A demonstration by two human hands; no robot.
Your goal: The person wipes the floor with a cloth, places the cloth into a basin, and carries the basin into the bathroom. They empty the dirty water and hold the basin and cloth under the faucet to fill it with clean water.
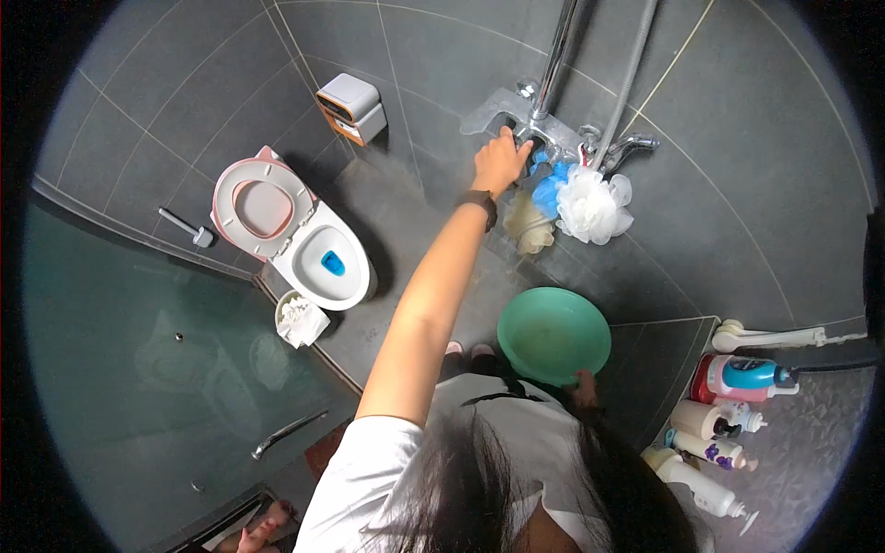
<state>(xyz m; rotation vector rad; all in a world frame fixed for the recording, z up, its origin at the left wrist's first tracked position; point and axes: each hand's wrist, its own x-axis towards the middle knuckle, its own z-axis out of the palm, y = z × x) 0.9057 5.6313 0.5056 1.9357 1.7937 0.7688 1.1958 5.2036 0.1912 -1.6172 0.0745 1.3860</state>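
My left hand (502, 164), with a dark band on its wrist, reaches forward to the chrome shower tap (544, 124) on the wall. Its fingers are bent at the tap's lower part; the exact grip is partly hidden. Just right of that hand hang a blue bath puff (550, 192), a white bath puff (595, 205) and a yellowish one (528, 226). My right hand (584, 389) is closed on the near right rim of a green basin (553, 293), its fingers mostly out of sight. Shallow liquid seems to lie in the basin.
At left stands a toilet (346, 286) with its lid up, beside a small bin (300, 318) of white paper. A toilet brush (189, 228) and paper dispenser (352, 106) are on the walls. Several bottles (705, 419) line the right. Someone's hand (263, 530) shows bottom left.
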